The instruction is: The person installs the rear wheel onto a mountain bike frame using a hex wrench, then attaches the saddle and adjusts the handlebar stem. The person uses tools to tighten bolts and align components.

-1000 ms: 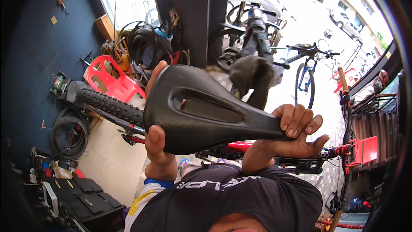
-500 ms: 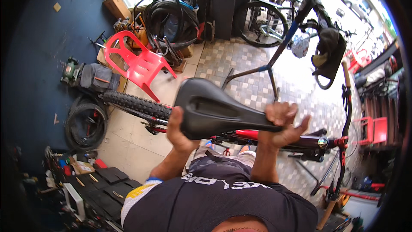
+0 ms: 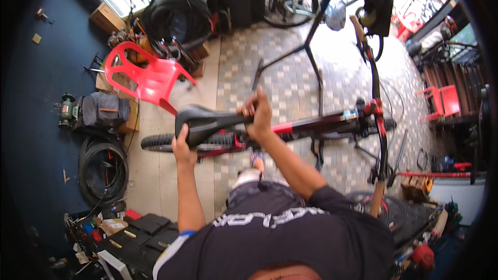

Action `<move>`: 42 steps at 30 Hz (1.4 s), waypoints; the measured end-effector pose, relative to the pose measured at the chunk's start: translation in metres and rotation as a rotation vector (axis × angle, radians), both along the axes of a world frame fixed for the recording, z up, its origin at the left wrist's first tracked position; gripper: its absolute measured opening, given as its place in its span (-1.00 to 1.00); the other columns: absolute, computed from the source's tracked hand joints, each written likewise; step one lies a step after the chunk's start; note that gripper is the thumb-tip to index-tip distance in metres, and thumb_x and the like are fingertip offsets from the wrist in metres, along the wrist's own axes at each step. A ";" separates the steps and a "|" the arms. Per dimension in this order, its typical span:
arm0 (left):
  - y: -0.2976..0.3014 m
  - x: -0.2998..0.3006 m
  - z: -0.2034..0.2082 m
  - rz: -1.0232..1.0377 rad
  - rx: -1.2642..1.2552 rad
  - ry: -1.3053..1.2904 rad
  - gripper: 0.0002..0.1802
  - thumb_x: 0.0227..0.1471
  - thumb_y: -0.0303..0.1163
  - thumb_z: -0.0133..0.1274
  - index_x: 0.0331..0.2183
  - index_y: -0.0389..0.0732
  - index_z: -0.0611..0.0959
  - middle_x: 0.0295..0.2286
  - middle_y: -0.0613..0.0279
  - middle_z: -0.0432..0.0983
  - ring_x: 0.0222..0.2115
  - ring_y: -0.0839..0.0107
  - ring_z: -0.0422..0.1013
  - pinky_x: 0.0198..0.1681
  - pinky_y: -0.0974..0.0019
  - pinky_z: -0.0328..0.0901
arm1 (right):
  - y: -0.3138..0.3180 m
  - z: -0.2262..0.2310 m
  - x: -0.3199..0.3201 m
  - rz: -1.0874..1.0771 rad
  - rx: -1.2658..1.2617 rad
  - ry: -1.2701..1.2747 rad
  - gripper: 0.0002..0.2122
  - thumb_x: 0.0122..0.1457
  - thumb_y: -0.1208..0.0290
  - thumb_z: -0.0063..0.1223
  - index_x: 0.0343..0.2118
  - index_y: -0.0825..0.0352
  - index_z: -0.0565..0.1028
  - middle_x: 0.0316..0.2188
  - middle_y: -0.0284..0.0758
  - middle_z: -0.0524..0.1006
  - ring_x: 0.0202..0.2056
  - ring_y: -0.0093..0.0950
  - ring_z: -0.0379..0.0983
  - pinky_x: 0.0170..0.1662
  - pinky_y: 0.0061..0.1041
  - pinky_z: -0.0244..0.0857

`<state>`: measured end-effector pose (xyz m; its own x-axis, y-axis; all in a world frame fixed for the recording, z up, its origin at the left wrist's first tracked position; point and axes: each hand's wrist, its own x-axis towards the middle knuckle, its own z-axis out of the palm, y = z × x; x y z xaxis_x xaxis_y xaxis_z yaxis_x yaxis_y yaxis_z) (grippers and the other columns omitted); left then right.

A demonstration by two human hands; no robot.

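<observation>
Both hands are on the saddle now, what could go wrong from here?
The left hand grips the black saddle's rear and the right hand its nose; uneven pressure might twist it crooked. The red bicycle frame looks supported mainly by this hold, so it might tip toward the red plastic chair.

Both bare forearms come up from the lower edge, out of the short sleeves of a black shirt, and reach forward and down. The left arm runs nearly straight, its left hand (image 3: 181, 148) cupped with the thumb spread and the fingers wrapped out of sight. The right arm is bent at the elbow and angles inward; its right hand (image 3: 258, 115) is clenched in a fist, knuckles up.
</observation>
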<state>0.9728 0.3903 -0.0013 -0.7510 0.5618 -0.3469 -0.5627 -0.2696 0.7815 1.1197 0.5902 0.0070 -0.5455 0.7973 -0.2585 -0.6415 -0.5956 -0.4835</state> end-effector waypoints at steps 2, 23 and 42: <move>0.009 -0.016 -0.007 0.006 0.014 -0.019 -0.64 0.18 -0.32 0.22 -0.08 -0.34 0.61 -0.17 0.09 0.61 -0.26 0.28 0.62 -0.18 0.23 0.56 | 0.002 -0.006 -0.011 -0.050 0.016 -0.033 -0.66 0.32 0.06 0.12 -0.43 0.26 0.49 -0.68 -0.51 0.27 -0.62 -0.60 0.27 -0.31 -0.45 0.40; -0.052 -0.084 -0.034 -0.149 -0.031 0.176 -0.55 0.13 -0.29 0.14 -0.03 -0.39 0.56 -0.18 0.03 0.59 -0.24 0.19 0.60 -0.13 0.18 0.54 | -0.010 0.082 0.324 -0.145 0.568 -2.582 -0.78 0.29 0.34 -0.05 -0.05 0.26 0.41 -0.23 -0.04 0.62 -0.16 0.02 0.61 -0.11 -0.03 0.49; -0.161 -0.284 0.012 -0.358 -0.267 0.063 -0.43 0.21 -0.03 0.19 -0.10 -0.44 0.63 -0.22 -0.08 0.63 -0.33 0.11 0.62 -0.24 0.09 0.57 | -0.113 0.101 0.183 -0.132 0.643 -2.438 -0.77 0.21 0.39 0.06 -0.07 0.18 0.43 -0.31 0.01 0.63 -0.20 0.08 0.59 -0.15 0.08 0.45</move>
<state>0.6890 0.2292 0.0105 -0.5500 0.6871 -0.4747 -0.5330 0.1489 0.8329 1.3032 0.4769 0.1078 0.1992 0.9739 0.1091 0.9775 -0.1896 -0.0930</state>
